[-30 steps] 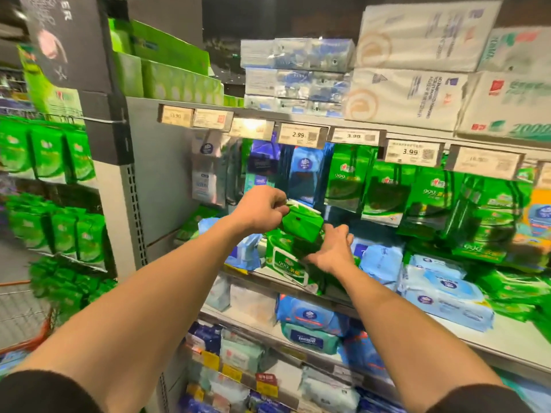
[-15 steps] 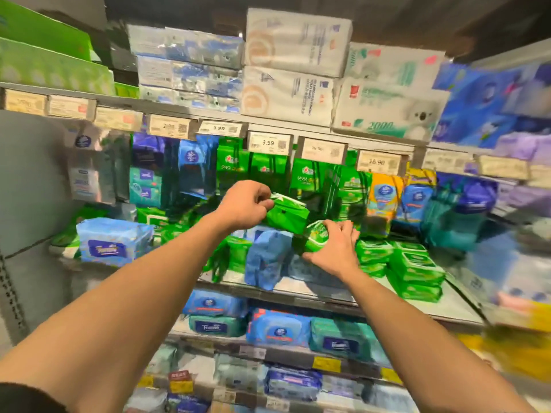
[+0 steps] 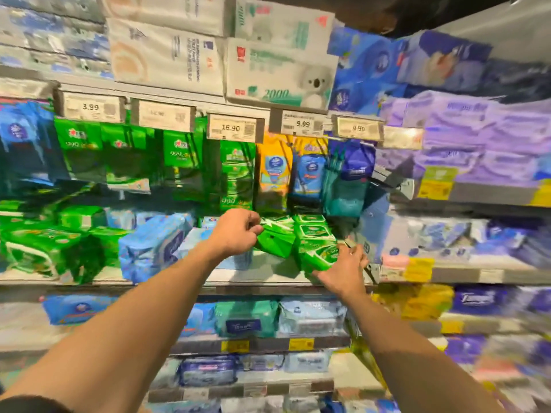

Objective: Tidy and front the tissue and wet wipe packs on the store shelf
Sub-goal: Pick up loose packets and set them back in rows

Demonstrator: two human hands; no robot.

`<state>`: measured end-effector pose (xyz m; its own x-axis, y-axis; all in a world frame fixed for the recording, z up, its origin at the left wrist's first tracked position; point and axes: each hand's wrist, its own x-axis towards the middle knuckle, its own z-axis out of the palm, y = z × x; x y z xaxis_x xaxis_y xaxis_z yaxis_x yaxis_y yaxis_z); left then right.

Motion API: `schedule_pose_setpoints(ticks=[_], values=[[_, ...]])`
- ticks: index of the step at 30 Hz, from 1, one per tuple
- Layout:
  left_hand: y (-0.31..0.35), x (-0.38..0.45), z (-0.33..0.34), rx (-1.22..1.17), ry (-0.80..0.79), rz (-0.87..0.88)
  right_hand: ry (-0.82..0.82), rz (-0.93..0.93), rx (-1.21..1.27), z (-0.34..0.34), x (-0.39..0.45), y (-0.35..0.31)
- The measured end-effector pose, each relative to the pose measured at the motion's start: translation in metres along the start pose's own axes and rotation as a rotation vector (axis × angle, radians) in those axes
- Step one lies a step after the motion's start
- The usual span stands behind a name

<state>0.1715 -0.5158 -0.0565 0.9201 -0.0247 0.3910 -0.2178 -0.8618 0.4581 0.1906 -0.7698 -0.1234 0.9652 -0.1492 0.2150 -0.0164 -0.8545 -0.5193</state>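
Step in hand: 2 green wet wipe packs are being carried to the right end of the middle shelf (image 3: 256, 275), judged as a placement onto the green stack there.
Left hand: the left hand (image 3: 235, 232) is curled, fingers and thumb pinching the top edge of a small green pack (image 3: 275, 238); the pack hangs tilted, above the shelf board.
Right hand: the right hand (image 3: 343, 271) is wrapped around the lower right of a second green pack (image 3: 319, 256), thumb on its face; whether this pack is touching the board cannot be told through the blur.
Green stack: a short pile of like green packs (image 3: 313, 228) is seen just behind both held packs, lids up, edges roughly aligned.
Done so far: the hanging green packs (image 3: 131, 156) under the price tags (image 3: 231, 128) are seen facing outward in a row; the right-hand pile looks partly built.
Left to do: the green packs at far left (image 3: 41, 248) are lying skewed and overlapping; a blue pack (image 3: 152, 245) is lying at an angle between them and the hands, judged out of line.
Lower shelves: packs on the lower shelf (image 3: 247, 318) are seen fronted in part; detail is lost to blur.
Progress: judged mid-task, with 2 packs in hand and the left half of the shelf unsorted.
Blur: heavy at the right side; purple packs (image 3: 477, 138) there cannot be assessed.
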Motion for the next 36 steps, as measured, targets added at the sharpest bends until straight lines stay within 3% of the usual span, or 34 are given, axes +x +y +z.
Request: schedule_pose_setpoints(ticks=[9, 19, 23, 27, 31, 36], values=[[-0.019, 0.029, 0.079, 0.092, -0.116, 0.013, 0.011, -0.053, 0.056, 0.004, 0.018, 0.015], [-0.023, 0.052, 0.098, 0.170, -0.172, -0.106, 0.021, 0.014, 0.055, 0.011, 0.024, 0.007], [-0.014, 0.057, 0.104, 0.127, -0.294, 0.027, 0.043, 0.040, 0.054, 0.012, 0.023, -0.001], [-0.018, 0.062, 0.105, 0.358, -0.435, 0.179, 0.068, 0.091, 0.044, 0.010, 0.020, -0.014], [-0.030, 0.065, 0.107, 0.381, -0.397, 0.272, 0.086, 0.082, 0.046, 0.010, 0.014, -0.028], [-0.038, 0.071, 0.113, 0.393, -0.315, 0.247, 0.117, 0.071, 0.054, 0.011, 0.010, -0.038]])
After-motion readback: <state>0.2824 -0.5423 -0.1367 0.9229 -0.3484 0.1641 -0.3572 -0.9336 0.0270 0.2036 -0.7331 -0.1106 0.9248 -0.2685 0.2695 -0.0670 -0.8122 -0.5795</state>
